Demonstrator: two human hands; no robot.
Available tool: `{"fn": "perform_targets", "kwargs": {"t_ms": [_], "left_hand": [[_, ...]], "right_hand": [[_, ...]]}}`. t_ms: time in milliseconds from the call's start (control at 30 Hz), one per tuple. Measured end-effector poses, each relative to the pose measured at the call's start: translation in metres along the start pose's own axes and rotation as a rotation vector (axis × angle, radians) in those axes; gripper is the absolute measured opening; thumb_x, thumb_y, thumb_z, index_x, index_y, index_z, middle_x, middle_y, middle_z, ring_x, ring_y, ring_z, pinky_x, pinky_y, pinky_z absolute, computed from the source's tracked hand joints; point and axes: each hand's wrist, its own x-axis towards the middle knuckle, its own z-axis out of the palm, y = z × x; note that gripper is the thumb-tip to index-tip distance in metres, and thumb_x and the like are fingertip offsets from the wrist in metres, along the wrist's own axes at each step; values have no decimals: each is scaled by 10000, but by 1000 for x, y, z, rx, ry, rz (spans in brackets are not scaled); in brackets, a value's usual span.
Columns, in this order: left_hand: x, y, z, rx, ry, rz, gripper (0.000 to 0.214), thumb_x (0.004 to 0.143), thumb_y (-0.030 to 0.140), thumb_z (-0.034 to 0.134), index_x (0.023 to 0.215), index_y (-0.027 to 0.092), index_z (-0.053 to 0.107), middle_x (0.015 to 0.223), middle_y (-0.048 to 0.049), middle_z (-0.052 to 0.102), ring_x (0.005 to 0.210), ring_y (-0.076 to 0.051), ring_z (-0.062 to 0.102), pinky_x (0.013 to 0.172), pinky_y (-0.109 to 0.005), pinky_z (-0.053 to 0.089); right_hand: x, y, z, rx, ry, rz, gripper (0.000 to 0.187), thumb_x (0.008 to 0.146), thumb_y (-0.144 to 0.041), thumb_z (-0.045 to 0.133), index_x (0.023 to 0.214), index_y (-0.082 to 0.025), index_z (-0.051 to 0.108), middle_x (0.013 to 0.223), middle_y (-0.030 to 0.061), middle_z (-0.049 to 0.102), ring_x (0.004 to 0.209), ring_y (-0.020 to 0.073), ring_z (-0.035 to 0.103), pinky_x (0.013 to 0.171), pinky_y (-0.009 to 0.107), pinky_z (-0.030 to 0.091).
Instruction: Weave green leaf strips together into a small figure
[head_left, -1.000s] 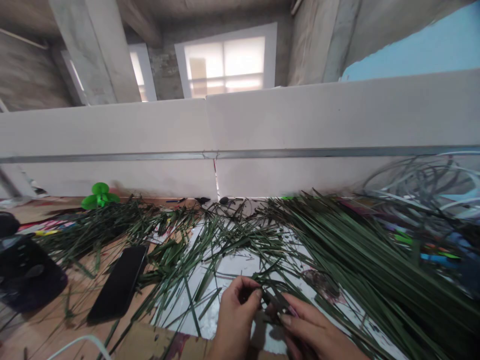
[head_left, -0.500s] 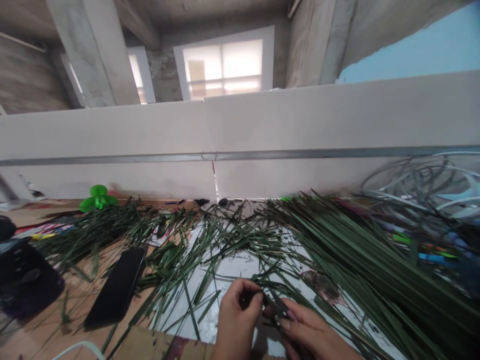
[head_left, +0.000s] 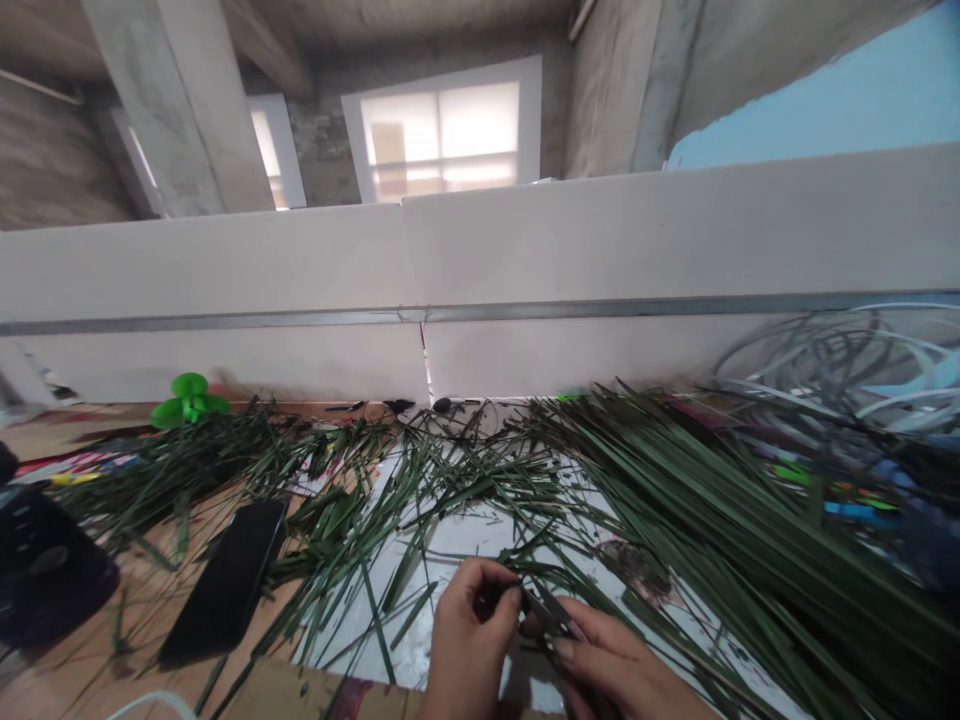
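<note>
The left hand [head_left: 474, 632] is closed in a pinch, thumb to forefinger, on something too small to tell; just beside it, the right hand [head_left: 616, 655] grips a dark tool [head_left: 556, 611], its tip near the left fingertips. Green strips [head_left: 409, 572] litter the white sheet [head_left: 469, 535] beyond both hands, with long leaves [head_left: 720, 510] off to their right and a phone [head_left: 226, 582] well to their left on the tabletop [head_left: 90, 680].

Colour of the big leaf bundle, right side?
Dark green; the bundle shows best in the head view.
</note>
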Motion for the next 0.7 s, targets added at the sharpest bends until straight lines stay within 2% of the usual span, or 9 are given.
{"fn": "perform_targets", "kwargs": {"t_ms": [200,433,567,700], "left_hand": [[-1,0,0,33,-8,19,47,736,206,675,761,171,693,728,-44,672,713,-204,610,679,-287,475],[-1,0,1,-15,-16,13,44,711,206,697,737,172,689,703,-38,676,694,-202,622,668,-286,482],[-1,3,3,-46,12,-34,77,674,220,727,725,167,702,694,-55,698,685,-211,636,659,-294,489],[1,6,4,-55,37,-76,98,641,227,742,710,162,715,706,-78,724,695,-223,652,676,-308,497]], "right_hand": [[0,-1,6,86,33,-8,281,757,-359,713,975,-183,731,757,4,587,672,142,505,625,240,396],[1,-1,10,101,23,21,314,764,-412,717,954,-162,700,627,-42,510,497,74,369,492,209,264],[4,3,9,125,4,5,349,753,-430,726,971,-159,695,609,-52,501,485,74,368,490,214,255],[5,5,9,146,48,-6,321,752,-418,729,958,-174,694,647,-44,525,492,75,379,482,217,256]]}}
